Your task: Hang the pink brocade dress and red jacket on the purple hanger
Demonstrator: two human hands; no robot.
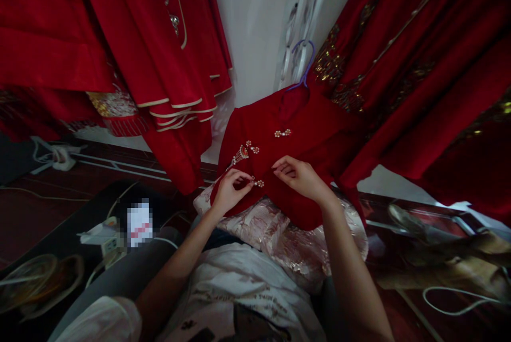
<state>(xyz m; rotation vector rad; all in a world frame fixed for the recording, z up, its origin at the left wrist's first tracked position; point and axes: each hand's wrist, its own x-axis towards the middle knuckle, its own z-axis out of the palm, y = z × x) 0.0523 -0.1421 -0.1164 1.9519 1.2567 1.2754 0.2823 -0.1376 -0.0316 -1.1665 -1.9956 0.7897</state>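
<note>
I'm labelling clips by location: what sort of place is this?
Possibly a clothing workshop or dressing room; the picture can't settle which. Red garments hang on both sides, and between them is a red jacket with beaded ornaments, on a purple hanger.

Apparently clothing workroom or shop: red garments (147, 39) hanging close.

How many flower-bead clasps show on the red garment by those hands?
3: the upper clasp below the collar, the middle clasp beside the fan-shaped ornament, the lower clasp at the left hand. Hands or folds may hide more.
</note>
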